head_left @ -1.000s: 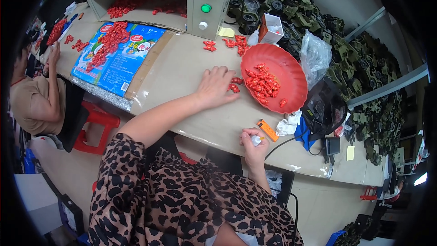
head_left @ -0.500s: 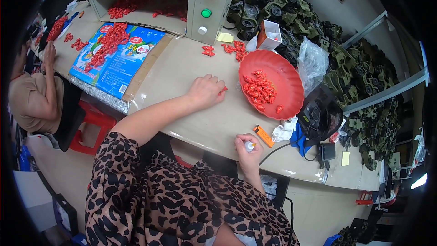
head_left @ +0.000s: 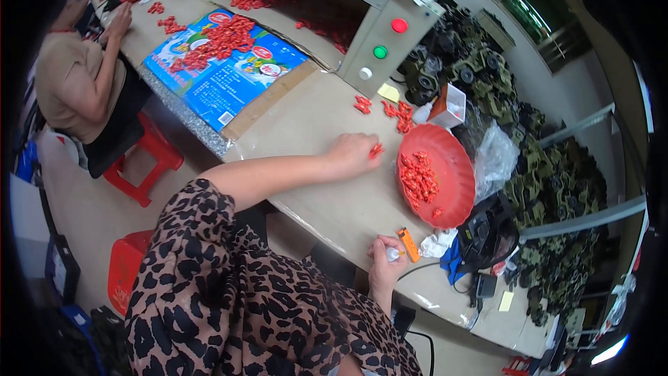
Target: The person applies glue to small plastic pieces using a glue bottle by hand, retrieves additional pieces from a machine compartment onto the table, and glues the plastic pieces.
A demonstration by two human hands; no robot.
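My left hand (head_left: 351,157) is closed over the bench, its fingertips pinching a small glossy red plastic piece (head_left: 376,150). Just right of it sits a scalloped red bowl (head_left: 457,177) with a heap of similar red pieces (head_left: 419,179) inside. Near the bench's front edge my right hand (head_left: 382,273) is wrapped round a small white squeeze bottle (head_left: 394,254) with a yellowish tip. An orange box-shaped tool (head_left: 408,244) lies right beside that hand. Beyond the bowl are more small groups of red pieces (head_left: 402,115).
A grey machine housing (head_left: 390,35) with coloured buttons stands at the back. Red pieces lie on a blue printed sheet (head_left: 243,87) to the left. A white box (head_left: 449,106), crumpled tissue (head_left: 438,244) and black device (head_left: 487,233) flank the bowl. A co-worker (head_left: 76,83) sits far left.
The whole view has swung, so the bench appears shifted right and a red stool shows at lower left. The red piece in my left fingertips is more visible. My right hand keeps the bottle.
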